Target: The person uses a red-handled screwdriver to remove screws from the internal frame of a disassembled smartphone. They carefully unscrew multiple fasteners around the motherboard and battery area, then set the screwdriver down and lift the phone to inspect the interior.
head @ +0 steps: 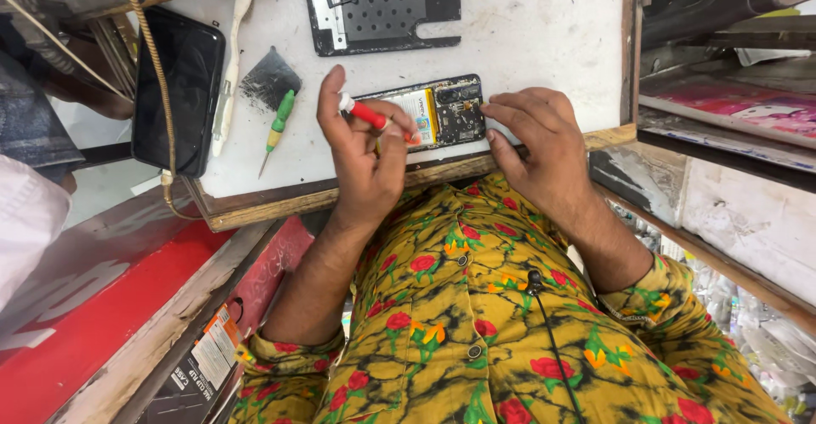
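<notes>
Yellow floral shirt [459, 322] sits behind both wrists. Left hand [365, 156] pinches red screwdriver [367, 115] over opened phone [438, 110]; right hand [544, 139] fingertips, held together, rest on phone.

Lying flat at the near edge of the white surface [544, 16]: opened phone [433, 111], back cover off, battery and circuit board showing; red-handled screwdriver [367, 115] angling onto it.

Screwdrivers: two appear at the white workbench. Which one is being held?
The red-handled screwdriver, gripped in the left hand over the opened phone. The green-and-yellow-handled screwdriver lies untouched on the bench.
</notes>
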